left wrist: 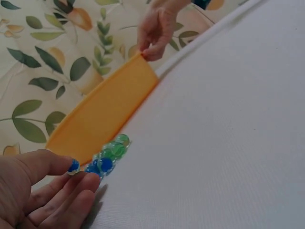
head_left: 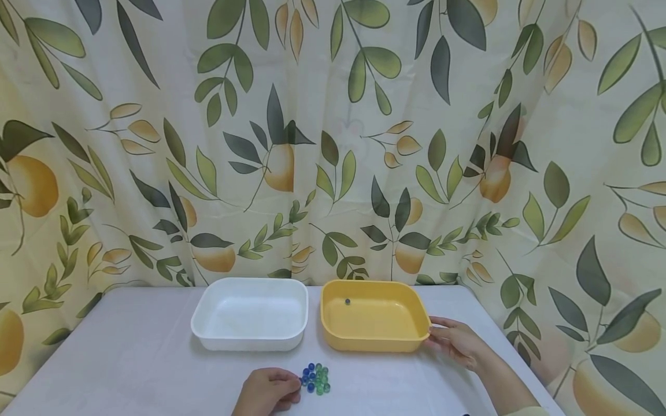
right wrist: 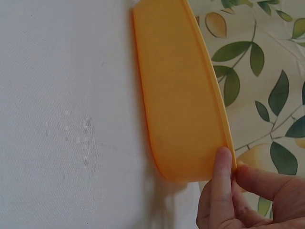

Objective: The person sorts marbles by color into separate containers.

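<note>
My left hand (head_left: 270, 390) is at the left edge of a cluster of blue and green glass marbles (head_left: 319, 378) on the table. Between its thumb and fingertips it pinches one blue marble (left wrist: 73, 166). The right hand (head_left: 457, 341) holds the right end of a yellow tray (head_left: 374, 344). In the right wrist view, its thumb and a finger (right wrist: 221, 191) lie on opposite sides of the tray's rim. Inside that tray, toward the back left, lies a single dark marble (head_left: 347, 301).
To the left of the yellow tray stands a white tray (head_left: 250, 344), a narrow gap between them. Both are near the back edge of the white-covered table (head_left: 130, 358). Behind hangs a curtain (head_left: 333, 231) printed with leaves and fruit.
</note>
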A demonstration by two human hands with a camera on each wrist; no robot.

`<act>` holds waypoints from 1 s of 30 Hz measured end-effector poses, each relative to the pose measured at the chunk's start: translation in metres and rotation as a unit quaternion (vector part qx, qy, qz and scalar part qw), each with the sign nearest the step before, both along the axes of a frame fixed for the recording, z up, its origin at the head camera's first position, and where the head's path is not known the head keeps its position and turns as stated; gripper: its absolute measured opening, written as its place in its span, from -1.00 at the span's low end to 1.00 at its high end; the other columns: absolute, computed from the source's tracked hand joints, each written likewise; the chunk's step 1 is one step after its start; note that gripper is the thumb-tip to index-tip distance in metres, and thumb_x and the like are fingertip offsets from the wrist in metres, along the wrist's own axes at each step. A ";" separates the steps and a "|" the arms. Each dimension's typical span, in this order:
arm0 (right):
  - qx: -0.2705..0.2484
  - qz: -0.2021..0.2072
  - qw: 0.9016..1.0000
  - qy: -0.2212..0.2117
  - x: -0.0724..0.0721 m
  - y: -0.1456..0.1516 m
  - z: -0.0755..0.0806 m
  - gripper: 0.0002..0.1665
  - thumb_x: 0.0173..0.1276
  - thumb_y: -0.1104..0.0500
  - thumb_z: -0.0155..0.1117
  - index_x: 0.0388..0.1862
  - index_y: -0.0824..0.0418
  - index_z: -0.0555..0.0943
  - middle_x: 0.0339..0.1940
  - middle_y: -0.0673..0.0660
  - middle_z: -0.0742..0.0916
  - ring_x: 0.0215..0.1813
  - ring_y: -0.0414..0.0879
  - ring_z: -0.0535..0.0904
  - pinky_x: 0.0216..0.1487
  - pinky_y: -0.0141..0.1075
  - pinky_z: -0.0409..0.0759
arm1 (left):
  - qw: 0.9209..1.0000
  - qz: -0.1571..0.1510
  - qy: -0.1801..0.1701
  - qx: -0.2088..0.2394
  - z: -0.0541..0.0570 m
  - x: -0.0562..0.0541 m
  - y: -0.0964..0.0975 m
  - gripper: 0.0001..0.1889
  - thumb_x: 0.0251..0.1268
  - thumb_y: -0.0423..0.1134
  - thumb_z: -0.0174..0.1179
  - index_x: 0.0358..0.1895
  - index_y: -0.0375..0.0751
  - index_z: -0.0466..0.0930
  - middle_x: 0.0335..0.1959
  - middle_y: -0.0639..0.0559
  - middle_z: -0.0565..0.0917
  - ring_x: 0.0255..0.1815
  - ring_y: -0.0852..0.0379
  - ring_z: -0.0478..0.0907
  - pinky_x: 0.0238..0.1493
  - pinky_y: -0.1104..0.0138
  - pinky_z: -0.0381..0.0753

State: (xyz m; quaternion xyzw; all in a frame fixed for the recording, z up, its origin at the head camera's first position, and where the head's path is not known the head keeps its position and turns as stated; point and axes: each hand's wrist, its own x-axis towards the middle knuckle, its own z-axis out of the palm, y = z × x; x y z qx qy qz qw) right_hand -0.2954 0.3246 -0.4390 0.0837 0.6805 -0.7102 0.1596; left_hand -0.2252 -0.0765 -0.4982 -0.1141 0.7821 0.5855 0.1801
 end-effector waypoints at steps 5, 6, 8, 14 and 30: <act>0.004 0.001 1.000 0.000 0.000 0.000 -0.001 -0.20 0.42 0.44 0.10 0.48 0.60 -0.06 -0.15 0.16 0.69 -0.15 -0.12 0.70 0.06 -0.22 0.70 | 1.000 -0.004 -0.006 0.027 0.003 -0.003 -0.002 -0.75 0.25 -0.17 0.32 -0.12 -0.27 0.68 -0.40 0.04 0.74 -0.35 0.20 0.68 -0.22 0.28 0.75; 0.004 0.000 1.000 0.000 -0.001 0.000 -0.001 -0.21 0.42 0.44 0.10 0.48 0.60 -0.06 -0.15 0.16 0.69 -0.15 -0.12 0.70 0.06 -0.22 0.70 | 0.999 -0.005 -0.006 0.033 0.004 -0.004 -0.003 -0.74 0.26 -0.17 0.32 -0.11 -0.28 0.68 -0.39 0.04 0.74 -0.34 0.20 0.68 -0.21 0.28 0.75; 0.007 0.001 1.000 -0.001 -0.001 0.000 -0.001 -0.20 0.42 0.44 0.10 0.48 0.60 -0.06 -0.15 0.16 0.69 -0.15 -0.11 0.70 0.06 -0.22 0.70 | 0.999 -0.008 0.000 0.042 0.005 -0.005 -0.003 -0.72 0.27 -0.16 0.31 -0.08 -0.29 0.67 -0.37 0.05 0.74 -0.33 0.20 0.68 -0.21 0.29 0.75; 0.016 -0.007 1.000 -0.008 -0.002 0.000 -0.001 -0.21 0.43 0.42 0.11 0.49 0.57 -0.03 -0.14 0.17 0.70 -0.16 -0.11 0.71 0.06 -0.21 0.69 | 0.998 -0.016 0.022 0.063 0.009 -0.007 -0.001 -0.69 0.27 -0.17 0.31 -0.03 -0.30 0.68 -0.33 0.05 0.75 -0.31 0.20 0.70 -0.20 0.31 0.75; 0.031 -0.011 0.999 -0.010 -0.003 -0.001 0.000 -0.22 0.42 0.42 0.11 0.48 0.58 -0.02 -0.08 0.22 0.68 -0.15 -0.11 0.70 0.09 -0.18 0.68 | 0.995 -0.015 0.073 0.070 0.035 -0.018 0.016 -0.73 0.25 -0.19 0.34 -0.09 -0.30 0.72 -0.33 0.00 0.77 -0.34 0.19 0.72 -0.24 0.35 0.75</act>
